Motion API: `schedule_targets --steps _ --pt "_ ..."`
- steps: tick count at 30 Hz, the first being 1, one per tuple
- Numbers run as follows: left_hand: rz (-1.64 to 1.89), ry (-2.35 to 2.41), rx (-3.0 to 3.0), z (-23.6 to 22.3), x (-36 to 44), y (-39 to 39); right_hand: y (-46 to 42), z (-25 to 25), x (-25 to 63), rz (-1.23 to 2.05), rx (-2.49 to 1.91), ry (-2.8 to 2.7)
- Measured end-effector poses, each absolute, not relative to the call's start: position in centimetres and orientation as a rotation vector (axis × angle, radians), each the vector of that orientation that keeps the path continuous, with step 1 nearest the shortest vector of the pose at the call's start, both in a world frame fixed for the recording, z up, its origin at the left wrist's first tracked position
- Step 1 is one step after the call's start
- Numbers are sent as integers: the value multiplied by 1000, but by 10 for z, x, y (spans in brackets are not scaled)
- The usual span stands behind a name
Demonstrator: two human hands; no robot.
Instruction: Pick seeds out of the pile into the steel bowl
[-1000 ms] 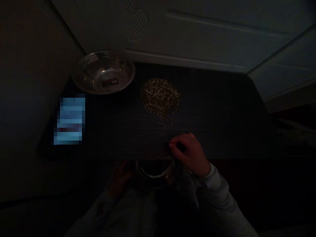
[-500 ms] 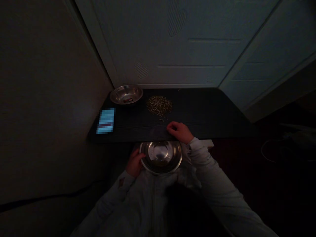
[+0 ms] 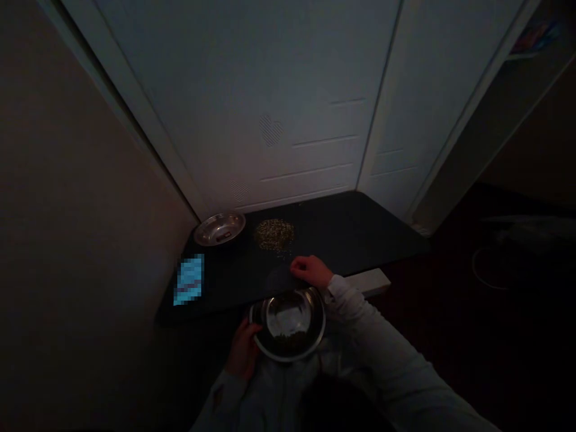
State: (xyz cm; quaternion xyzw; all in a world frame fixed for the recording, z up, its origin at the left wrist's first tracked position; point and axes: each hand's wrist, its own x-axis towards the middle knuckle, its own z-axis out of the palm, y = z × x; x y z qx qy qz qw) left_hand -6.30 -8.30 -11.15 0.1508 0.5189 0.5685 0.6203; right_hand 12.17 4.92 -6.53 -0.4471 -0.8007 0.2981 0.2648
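My left hand (image 3: 243,350) grips the left rim of a shiny metal bowl (image 3: 288,355) held just below the table's front edge. A little dark, grainy stuff lies at the near side inside it. My right hand (image 3: 314,271) rests on the tabletop above the bowl's right side, fingers curled together; whether anything is pinched in them is hidden. Just beyond those fingers lies a flat pile of small, pale and brown grains or seeds (image 3: 274,234), with a few strays trailing towards me. The dim light blurs their kind.
On the dark table (image 3: 342,228), a second metal bowl (image 3: 220,229) with a label inside stands at the back left. A pixelated light-blue thing (image 3: 189,280) lies at the left. A white box-like piece (image 3: 369,281) juts out under the right front edge. A white panelled door (image 3: 270,72) stands behind.
My view has tilted up and turned, so the table sits lower. The held bowl now shows dark grainy stuff at its near side. Both hands keep about the same pose.
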Motion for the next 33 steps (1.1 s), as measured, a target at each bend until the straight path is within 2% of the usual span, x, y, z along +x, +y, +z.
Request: schedule_targets --steps 9,18,27,33 --pt "1316 1201 355 -109 -60 -87 49 -65 123 838 -1183 -2212" --pt "1391 1244 446 -125 -64 -84 49 -65 123 853 -1167 -2220" --pt "1424 1328 526 -139 -69 -83 52 -67 127 1098 -1048 -2147" --pt "1415 1381 502 -145 -71 -84 51 -68 126 1088 -1096 -2069"
